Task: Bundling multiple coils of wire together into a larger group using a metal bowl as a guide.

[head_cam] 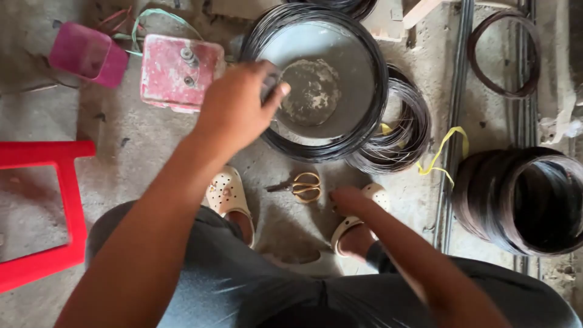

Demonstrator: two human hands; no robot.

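Black wire coil [322, 146] lies on the floor [152, 140] ahead of my feet. My left hand [234, 109] pinches its near rim, grip closed; right hand [347, 199] hangs loose and empty by the scissors [303, 186]. Next I'd free a strand, carefully.

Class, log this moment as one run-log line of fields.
left hand: gripping rim of black wire coil | right hand: low by scissors, not touching | red box: left of coil
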